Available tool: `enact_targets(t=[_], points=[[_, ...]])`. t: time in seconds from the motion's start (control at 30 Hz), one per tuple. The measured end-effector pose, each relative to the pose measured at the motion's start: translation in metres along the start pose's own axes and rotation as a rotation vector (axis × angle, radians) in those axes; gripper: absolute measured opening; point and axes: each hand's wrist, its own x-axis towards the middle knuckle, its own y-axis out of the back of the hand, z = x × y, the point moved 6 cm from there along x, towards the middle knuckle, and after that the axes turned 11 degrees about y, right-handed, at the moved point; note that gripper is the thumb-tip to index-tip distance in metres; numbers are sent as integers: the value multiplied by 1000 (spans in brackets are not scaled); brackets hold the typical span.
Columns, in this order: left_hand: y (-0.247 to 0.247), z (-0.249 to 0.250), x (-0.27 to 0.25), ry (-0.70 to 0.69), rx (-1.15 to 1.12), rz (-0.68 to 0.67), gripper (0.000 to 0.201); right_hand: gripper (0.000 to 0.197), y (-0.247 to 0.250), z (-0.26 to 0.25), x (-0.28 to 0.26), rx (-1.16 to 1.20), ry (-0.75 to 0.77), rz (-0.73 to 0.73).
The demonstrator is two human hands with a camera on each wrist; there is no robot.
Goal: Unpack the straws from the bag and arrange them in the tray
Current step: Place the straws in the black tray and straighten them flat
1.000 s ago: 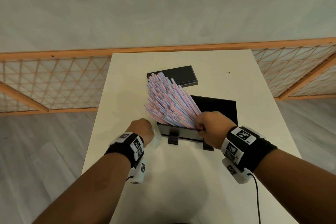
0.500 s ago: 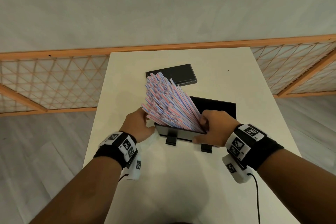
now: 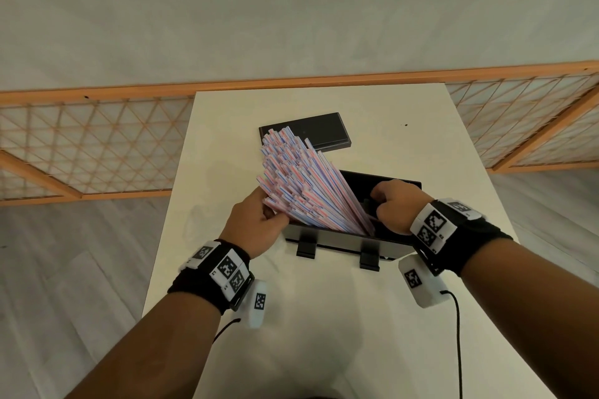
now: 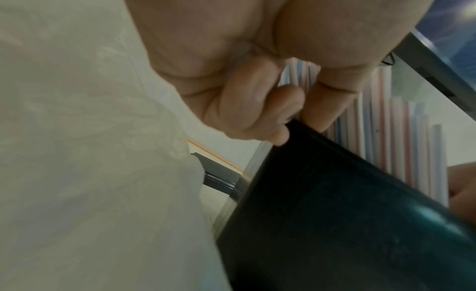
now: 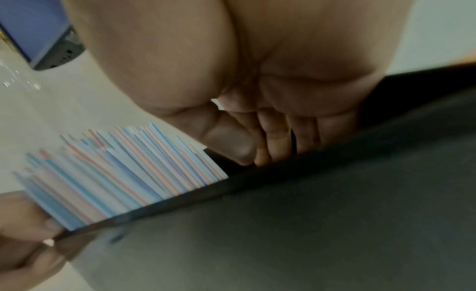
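Observation:
A thick bundle of red, white and blue striped straws (image 3: 298, 185) stands with its lower ends in a black tray (image 3: 340, 241) and leans up and to the left. My left hand (image 3: 259, 223) grips the bundle's lower left side; in the left wrist view the straws (image 4: 381, 132) run between thumb and curled fingers (image 4: 257, 112) at the tray's corner (image 4: 335, 214). My right hand (image 3: 389, 204) sits inside the tray, right of the straws. Its fingers (image 5: 275, 136) curl against the thumb behind the tray wall (image 5: 309, 224), with nothing seen between them.
A flat black lid (image 3: 321, 129) lies on the white table (image 3: 291, 317) behind the straws. Pale crinkled plastic (image 4: 77, 153) fills the left of the left wrist view. A wooden lattice fence (image 3: 97, 146) runs behind the narrow table.
My left hand rose from the table to take the bundle's left side. My right hand let go of the bundle's base and moved right into the tray. The straws lean about the same.

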Motion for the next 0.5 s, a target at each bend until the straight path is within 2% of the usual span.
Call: enact_targets(t=[0.13,0.27,0.5], points=[[-4,-1,-4,-50,-36,7,23,39,-8,-8,13,-91,-9,-90],[-8,-8,-5,-96,-83,-1,21,29,-26,-16,24,-162,1,-188],[-14,-13,-3,-122,-164,-28,19,31,-35,-12,41,-237,-45,-203]])
